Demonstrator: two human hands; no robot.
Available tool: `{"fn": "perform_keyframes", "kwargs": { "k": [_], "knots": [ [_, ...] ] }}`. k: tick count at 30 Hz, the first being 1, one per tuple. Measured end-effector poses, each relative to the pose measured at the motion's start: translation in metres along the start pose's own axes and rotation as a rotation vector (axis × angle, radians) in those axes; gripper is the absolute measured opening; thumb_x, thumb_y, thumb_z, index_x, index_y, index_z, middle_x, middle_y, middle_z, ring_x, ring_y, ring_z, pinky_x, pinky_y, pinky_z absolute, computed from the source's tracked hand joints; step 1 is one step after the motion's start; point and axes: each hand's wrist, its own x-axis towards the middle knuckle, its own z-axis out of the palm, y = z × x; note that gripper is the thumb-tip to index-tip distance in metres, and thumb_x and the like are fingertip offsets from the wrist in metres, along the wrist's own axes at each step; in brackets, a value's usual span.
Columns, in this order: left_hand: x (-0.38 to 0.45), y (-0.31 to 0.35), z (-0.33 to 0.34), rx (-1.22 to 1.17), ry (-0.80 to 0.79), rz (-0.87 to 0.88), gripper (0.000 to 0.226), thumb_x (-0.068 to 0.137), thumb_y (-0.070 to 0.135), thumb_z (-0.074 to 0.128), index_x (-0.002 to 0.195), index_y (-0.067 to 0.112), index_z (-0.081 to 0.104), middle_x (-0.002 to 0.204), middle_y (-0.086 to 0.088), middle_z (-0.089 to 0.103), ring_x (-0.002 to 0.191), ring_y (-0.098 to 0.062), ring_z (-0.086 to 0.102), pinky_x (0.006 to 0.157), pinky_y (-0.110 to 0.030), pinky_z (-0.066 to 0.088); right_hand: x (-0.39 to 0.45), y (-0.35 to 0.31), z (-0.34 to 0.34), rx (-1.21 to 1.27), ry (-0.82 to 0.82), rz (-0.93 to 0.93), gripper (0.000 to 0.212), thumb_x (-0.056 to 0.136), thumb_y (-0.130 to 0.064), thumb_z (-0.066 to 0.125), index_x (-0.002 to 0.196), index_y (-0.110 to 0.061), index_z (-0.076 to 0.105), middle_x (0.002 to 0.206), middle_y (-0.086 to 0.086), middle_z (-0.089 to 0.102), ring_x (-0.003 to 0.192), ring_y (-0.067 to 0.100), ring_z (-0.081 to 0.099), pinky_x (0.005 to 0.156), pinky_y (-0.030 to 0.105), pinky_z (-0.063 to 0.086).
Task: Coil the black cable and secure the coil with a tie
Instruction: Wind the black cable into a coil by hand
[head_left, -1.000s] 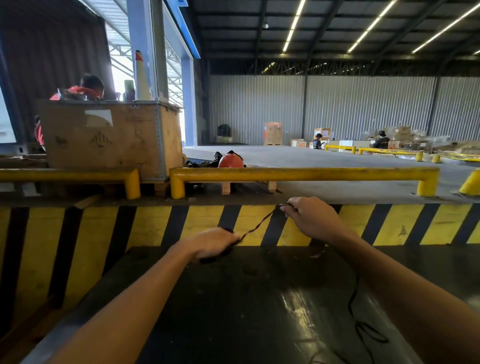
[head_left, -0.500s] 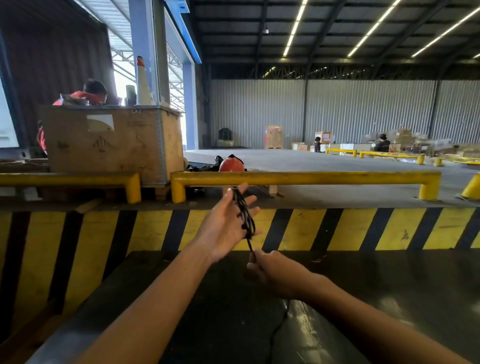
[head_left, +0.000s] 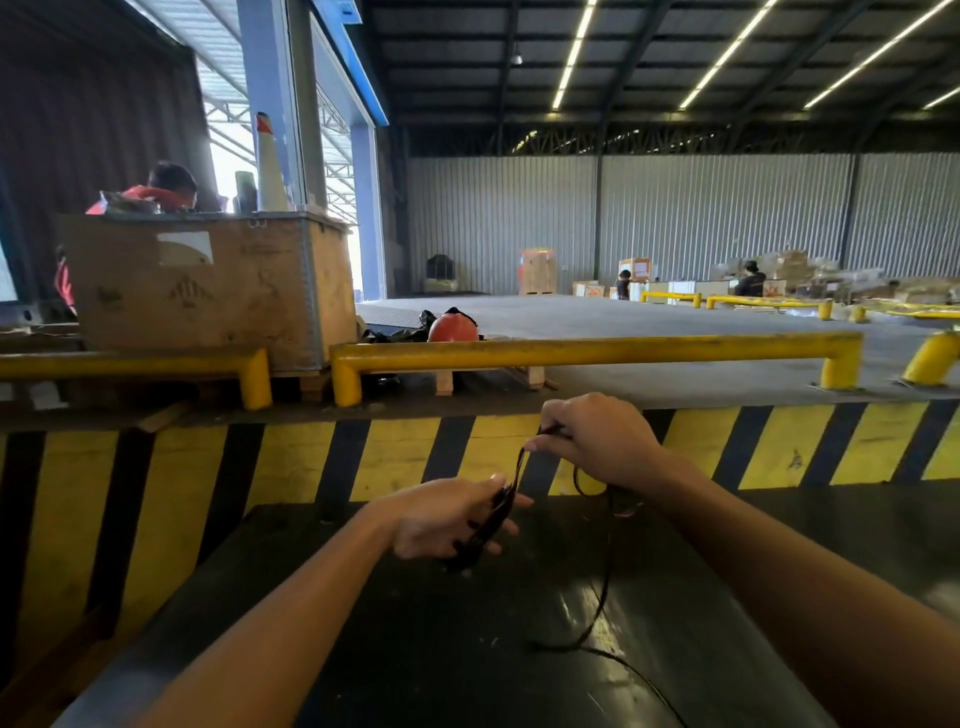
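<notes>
Both bare forearms reach forward over a glossy black table (head_left: 363, 649). The left hand (head_left: 441, 517) sits low, knuckles up, fingers curled loosely around a small bundle of black cable (head_left: 480, 530) that pokes out past its fingertips. The right hand (head_left: 597, 441) is higher and farther out, wrist bent down, thumb and forefinger pinched shut on a strand of the same cable. That strand runs taut and short between the two hands. From under the right hand the cable is thin, matte and limp; it drops to the table, bends in a loose curve and trails off toward the near edge. Motion blur softens the bundle, so its loops cannot be counted. Behind the table stands a wall (head_left: 291, 462) painted in slanted yellow and black stripes, with a smooth yellow tube rail (head_left: 597, 351) above it.
</notes>
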Motion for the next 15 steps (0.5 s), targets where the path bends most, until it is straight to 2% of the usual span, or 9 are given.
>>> {"fn": "perform_keyframes", "kwargs": {
  "k": [3,6,8,11,13,15],
  "knots": [
    [-0.010,0.007,-0.001,-0.551,-0.233,0.206,0.053,0.095,0.056,0.025,0.133,0.031,0.053,0.133,-0.012,0.059,0.122,-0.035,0.054,0.091,-0.055,0.049,-0.007,-0.003,0.013,0.153,0.135,0.143,0.039,0.092,-0.051,0.041,0.079,-0.018,0.058,0.063,-0.003,0.056,0.054,0.011,0.052,0.047,0.023,0.033],
    [-0.016,0.027,0.000,-0.737,-0.292,0.441,0.055,0.094,0.053,0.031,0.139,0.026,0.046,0.136,-0.017,0.056,0.121,-0.036,0.055,0.098,-0.062,0.042,-0.023,-0.021,0.042,0.257,0.036,0.165,0.031,0.097,-0.038,0.033,0.090,-0.020,0.057,0.064,-0.003,0.058,0.055,0.011,0.059,0.049,0.021,0.045],
    [-0.014,0.041,0.000,-0.786,-0.176,0.549,0.052,0.092,0.052,0.035,0.136,0.029,0.050,0.136,-0.015,0.056,0.122,-0.036,0.054,0.098,-0.063,0.040,-0.033,-0.039,0.065,0.357,-0.125,0.169,0.026,0.098,-0.040,0.033,0.085,-0.028,0.052,0.065,-0.005,0.057,0.055,0.004,0.057,0.050,0.018,0.042],
    [-0.016,0.056,-0.013,-0.784,0.119,0.671,0.045,0.091,0.053,0.037,0.127,0.036,0.058,0.139,-0.008,0.052,0.130,-0.035,0.044,0.095,-0.059,0.038,-0.045,-0.056,0.087,0.460,-0.378,0.140,0.023,0.097,-0.042,0.037,0.081,-0.033,0.050,0.069,-0.007,0.057,0.060,0.001,0.057,0.057,0.018,0.040],
    [-0.019,0.056,-0.027,-0.700,0.263,0.682,0.042,0.094,0.054,0.031,0.126,0.040,0.055,0.151,-0.004,0.035,0.139,-0.034,0.028,0.102,-0.058,0.027,-0.048,-0.054,0.083,0.460,-0.413,0.106,0.021,0.097,-0.040,0.040,0.083,-0.032,0.052,0.071,-0.008,0.057,0.062,0.001,0.057,0.058,0.017,0.041],
    [-0.022,0.047,-0.041,-0.558,0.408,0.618,0.045,0.097,0.052,0.027,0.137,0.040,0.043,0.158,-0.004,0.021,0.143,-0.032,0.018,0.110,-0.057,0.016,-0.043,-0.045,0.066,0.436,-0.372,0.083,0.022,0.097,-0.038,0.041,0.089,-0.025,0.057,0.076,-0.006,0.061,0.066,0.002,0.059,0.063,0.020,0.047]
  ]
}}
